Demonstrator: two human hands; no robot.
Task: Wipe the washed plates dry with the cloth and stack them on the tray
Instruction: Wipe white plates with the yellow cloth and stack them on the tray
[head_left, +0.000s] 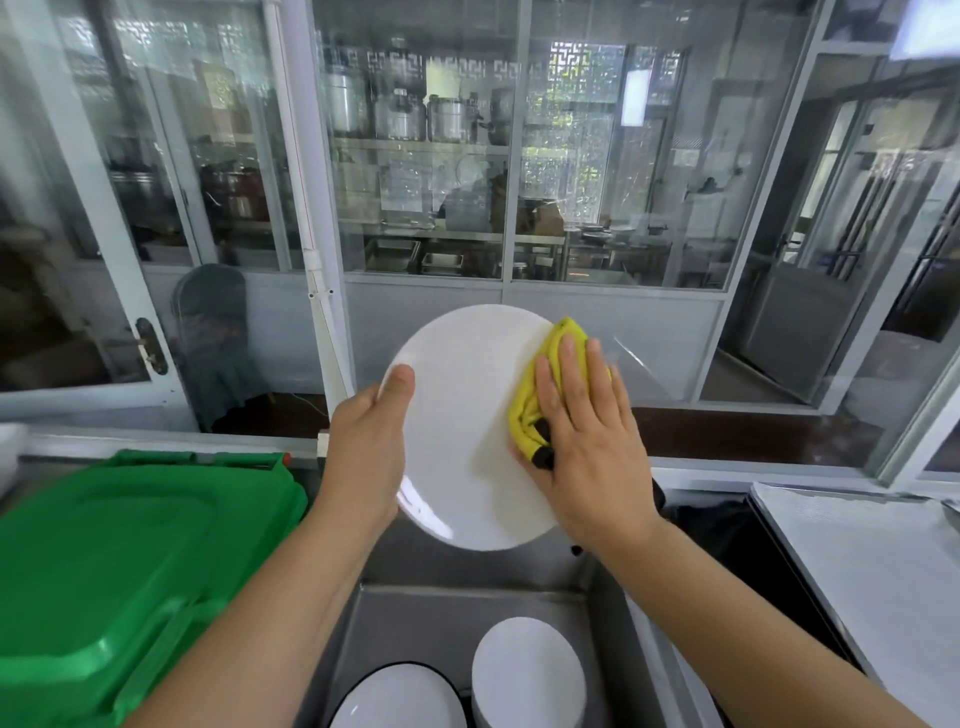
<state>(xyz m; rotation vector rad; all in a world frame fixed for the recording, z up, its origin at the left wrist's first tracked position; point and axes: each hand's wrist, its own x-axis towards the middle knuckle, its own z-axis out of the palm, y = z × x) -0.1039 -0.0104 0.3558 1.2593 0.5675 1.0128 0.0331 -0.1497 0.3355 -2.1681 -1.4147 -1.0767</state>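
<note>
Two hands, cloth (540, 395) under right fingers (574, 374), on plate (457, 415)

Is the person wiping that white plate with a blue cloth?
No, the cloth pressed on the white plate by the right hand is yellow with black trim, while the left hand grips the plate's edge.

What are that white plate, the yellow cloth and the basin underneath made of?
The white plate looks like glazed ceramic or melamine: smooth, with bright glints near its lower rim. The yellow cloth seems soft microfibre or terry, bunching in folds, with dark trim. The basin looks like brushed stainless steel, grey and dully reflective.
</note>
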